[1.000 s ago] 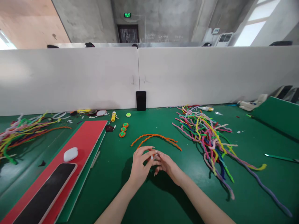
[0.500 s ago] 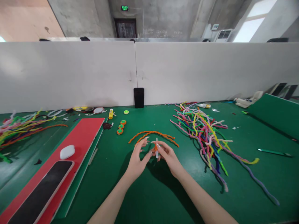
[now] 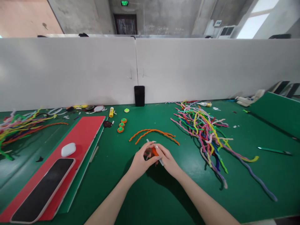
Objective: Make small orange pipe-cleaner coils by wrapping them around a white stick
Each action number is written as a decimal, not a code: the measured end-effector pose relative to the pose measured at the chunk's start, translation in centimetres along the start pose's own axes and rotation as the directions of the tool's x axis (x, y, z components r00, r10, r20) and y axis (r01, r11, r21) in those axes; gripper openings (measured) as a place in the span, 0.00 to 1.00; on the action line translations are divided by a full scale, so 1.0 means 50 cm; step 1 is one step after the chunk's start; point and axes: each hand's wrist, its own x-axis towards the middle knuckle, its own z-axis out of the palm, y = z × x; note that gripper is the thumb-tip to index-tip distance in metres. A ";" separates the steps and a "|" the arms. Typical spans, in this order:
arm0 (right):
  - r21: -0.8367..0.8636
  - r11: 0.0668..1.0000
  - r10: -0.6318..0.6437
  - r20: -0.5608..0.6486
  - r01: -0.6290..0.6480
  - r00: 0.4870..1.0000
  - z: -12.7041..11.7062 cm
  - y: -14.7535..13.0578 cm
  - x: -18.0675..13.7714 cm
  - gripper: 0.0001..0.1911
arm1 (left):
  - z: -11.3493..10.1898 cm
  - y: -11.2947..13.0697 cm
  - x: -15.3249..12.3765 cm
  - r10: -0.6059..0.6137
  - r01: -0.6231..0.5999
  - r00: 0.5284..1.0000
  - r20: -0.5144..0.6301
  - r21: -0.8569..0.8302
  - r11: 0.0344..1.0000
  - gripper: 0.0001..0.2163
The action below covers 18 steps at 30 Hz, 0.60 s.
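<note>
Since the earlier frame, the pale stick [image 3: 161,162] has swung from near upright to a slant, running from 11 to 5 o'clock, and the left hand [image 3: 138,162] has closed in. The orange coil [image 3: 154,151] sits around or against it, which is hard to tell, between both hands. The right hand [image 3: 170,162] is clamped on coil and stick; the left's thumb reaches them, its grip partly hidden. Steady support and light, even tension would likely suit it. Orange strands [image 3: 151,130] lie at 12, the colourful pile [image 3: 206,134] at 2.
</note>
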 end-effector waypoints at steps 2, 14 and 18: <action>0.018 1.000 0.004 -0.011 -0.004 1.000 0.004 0.003 -0.001 0.16 | -0.003 0.003 0.001 0.018 -0.017 1.000 -0.025 0.024 1.000 0.21; 0.031 0.995 0.102 -0.222 -0.097 0.970 -0.003 0.020 0.004 0.17 | 0.002 0.005 0.003 0.006 -0.001 0.998 -0.063 0.092 0.996 0.17; 0.078 0.985 0.167 -0.231 -0.153 0.958 -0.002 0.018 0.008 0.20 | 0.004 -0.004 0.003 0.075 -0.056 0.991 -0.111 0.160 0.986 0.14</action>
